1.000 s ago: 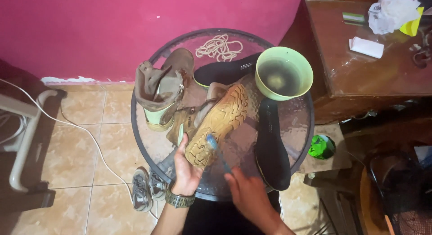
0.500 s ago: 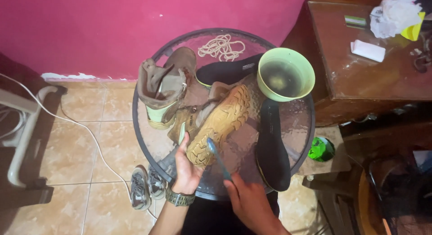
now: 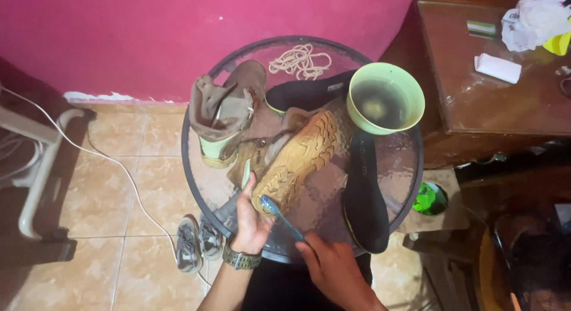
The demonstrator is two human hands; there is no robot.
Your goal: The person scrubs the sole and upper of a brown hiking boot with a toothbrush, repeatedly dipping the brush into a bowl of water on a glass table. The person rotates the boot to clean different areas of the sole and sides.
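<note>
- Your left hand (image 3: 253, 219), with a watch at the wrist, is wrapped around the heel end of the tan boot (image 3: 294, 159), thumb up on the edge of the sole; the grip looks closed and firm.
- Your right hand (image 3: 330, 269) is closed on the handle of a blue toothbrush (image 3: 281, 217), whose bristle head sits against the sole right at the heel, just beside your left thumb.
- The boot lies on its side on the round glass table (image 3: 196, 174), tread turned up toward you, toe pointing at the green bowl (image 3: 385, 98).
- To scrub well, keep the heel pinned so the boot does not roll on the glass, and work the bristles along the grooves of the tread instead of across them.
- The bowl holds murky water and stands at the toe, within easy reach for wetting the brush; mind your elbow, since it stands near the table's edge.
- Two black insoles (image 3: 364, 195) lie on the table, one to the right of the boot and one behind it.
- The second boot (image 3: 229, 117) stands upright at the left, and a tangle of pale laces (image 3: 299, 59) lies at the far rim.
- Small grey shoes (image 3: 199, 242) sit on the tiled floor below.
</note>
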